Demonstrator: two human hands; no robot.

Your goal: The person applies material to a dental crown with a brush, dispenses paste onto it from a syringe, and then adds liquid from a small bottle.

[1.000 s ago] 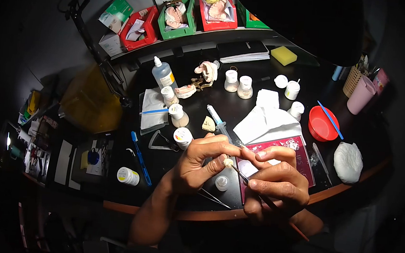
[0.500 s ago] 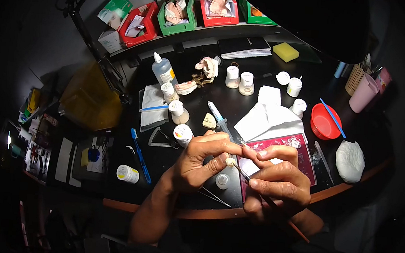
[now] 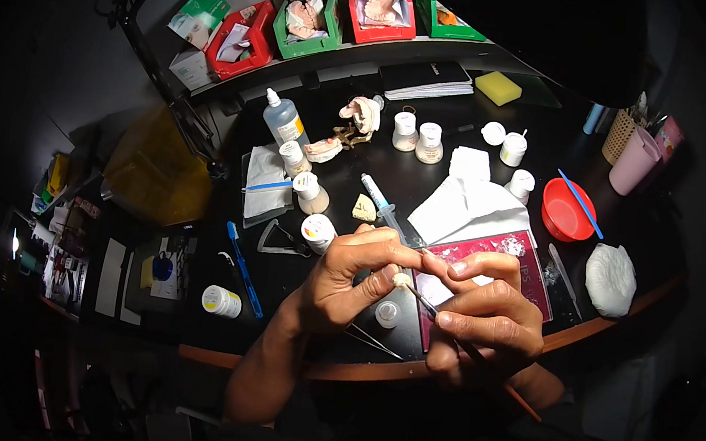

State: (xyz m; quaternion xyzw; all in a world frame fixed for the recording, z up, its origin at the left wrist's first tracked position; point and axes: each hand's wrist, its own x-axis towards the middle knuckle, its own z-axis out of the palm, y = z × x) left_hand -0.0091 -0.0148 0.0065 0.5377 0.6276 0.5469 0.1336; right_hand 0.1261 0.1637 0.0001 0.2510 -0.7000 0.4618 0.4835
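My left hand (image 3: pixel 361 273) is closed, pinching a small cream dental crown (image 3: pixel 401 281) between thumb and fingers. A thin brush (image 3: pixel 475 355) with a reddish-brown handle is gripped in my right hand (image 3: pixel 491 321), its tip touching or very close to the crown. The fingertips of both hands meet just above it. Under my right hand lies a dark red mixing palette (image 3: pixel 536 287) with white material on it. Below the crown stands a small clear jar (image 3: pixel 388 313), and tweezers (image 3: pixel 376 343) lie beside it. A syringe (image 3: pixel 378 193) lies beyond my left hand.
White powder jars (image 3: pixel 317 232) stand to the left, near a blue toothbrush (image 3: pixel 244 270). Dental models (image 3: pixel 362 116) sit at the back. White tissue (image 3: pixel 468 205), a red bowl (image 3: pixel 566 210), a spatula (image 3: pixel 564 281) and a white wrapped lump (image 3: pixel 610 282) are on the right.
Both hands keep nearly the same pose, the brush still at the crown. The view has shifted very slightly.
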